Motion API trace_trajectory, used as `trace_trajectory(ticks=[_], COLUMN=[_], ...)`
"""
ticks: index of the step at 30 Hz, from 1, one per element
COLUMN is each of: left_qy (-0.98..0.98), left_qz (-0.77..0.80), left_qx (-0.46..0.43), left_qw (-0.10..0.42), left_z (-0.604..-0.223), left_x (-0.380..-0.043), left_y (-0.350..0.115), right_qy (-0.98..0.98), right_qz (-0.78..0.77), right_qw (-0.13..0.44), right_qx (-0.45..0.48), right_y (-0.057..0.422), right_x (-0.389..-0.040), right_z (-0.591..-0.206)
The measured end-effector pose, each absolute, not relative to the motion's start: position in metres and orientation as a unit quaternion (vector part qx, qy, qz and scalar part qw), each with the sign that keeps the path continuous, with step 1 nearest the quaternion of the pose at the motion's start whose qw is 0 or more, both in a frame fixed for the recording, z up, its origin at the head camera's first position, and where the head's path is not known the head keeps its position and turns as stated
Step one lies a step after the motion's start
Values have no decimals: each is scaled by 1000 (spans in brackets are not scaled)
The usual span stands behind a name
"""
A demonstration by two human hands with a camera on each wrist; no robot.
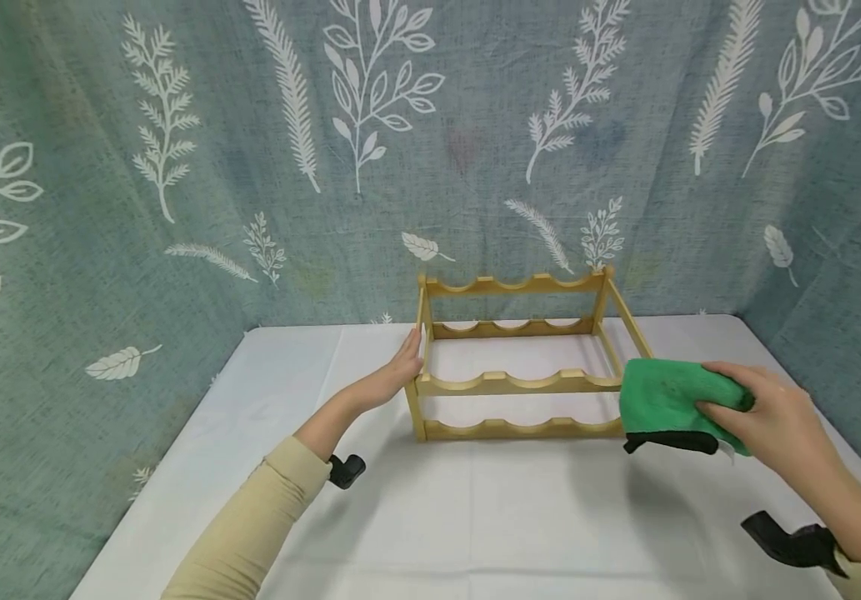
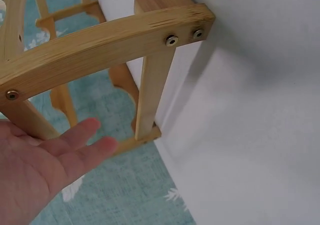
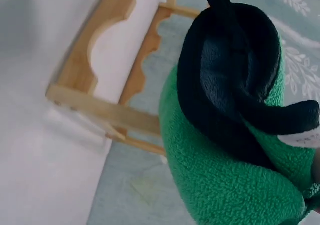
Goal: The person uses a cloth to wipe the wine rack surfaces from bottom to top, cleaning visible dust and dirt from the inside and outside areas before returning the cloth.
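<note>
A wooden bottle rack with scalloped rails stands on the white table. My left hand rests against its left end, fingers straight; in the left wrist view the hand lies by the rack's end frame, two fingers extended. At the rack's right end, my right hand grips a folded green cloth with dark edging, thumb below and fingers above. In the right wrist view the fuzzy cloth covers part of the rack and nearly all of the hand. Whether the cloth touches the rack I cannot tell.
A white cloth covers the table. Behind and at both sides hangs a blue-green curtain with white leaf prints. Black straps with mounts sit at the left wrist and the right wrist.
</note>
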State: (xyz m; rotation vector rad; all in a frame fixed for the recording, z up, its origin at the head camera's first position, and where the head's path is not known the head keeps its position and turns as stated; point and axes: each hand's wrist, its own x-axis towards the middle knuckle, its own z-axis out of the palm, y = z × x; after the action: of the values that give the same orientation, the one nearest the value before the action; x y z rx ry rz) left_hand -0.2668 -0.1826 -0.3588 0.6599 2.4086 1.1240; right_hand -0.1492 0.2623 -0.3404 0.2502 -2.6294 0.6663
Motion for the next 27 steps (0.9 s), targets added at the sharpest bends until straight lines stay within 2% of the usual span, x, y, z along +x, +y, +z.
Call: trace_trajectory(ticks=[12,19,27], left_qy=[870,881,891], left_qz=[369,342,327], left_qx=[264,269,259], left_qw=[191,188,181], left_z=[-357,-353,-353], left_x=[-234,-210,-188], left_y=[-180,-181,-179], right_qy=[-951,-951,-928], right_qz=[215,261,309], right_qw=[206,155,199], right_qx=[86,55,68], right_y=[280,288,287], right_x=[-117,-102,-90], right_z=[-341,-338,-340])
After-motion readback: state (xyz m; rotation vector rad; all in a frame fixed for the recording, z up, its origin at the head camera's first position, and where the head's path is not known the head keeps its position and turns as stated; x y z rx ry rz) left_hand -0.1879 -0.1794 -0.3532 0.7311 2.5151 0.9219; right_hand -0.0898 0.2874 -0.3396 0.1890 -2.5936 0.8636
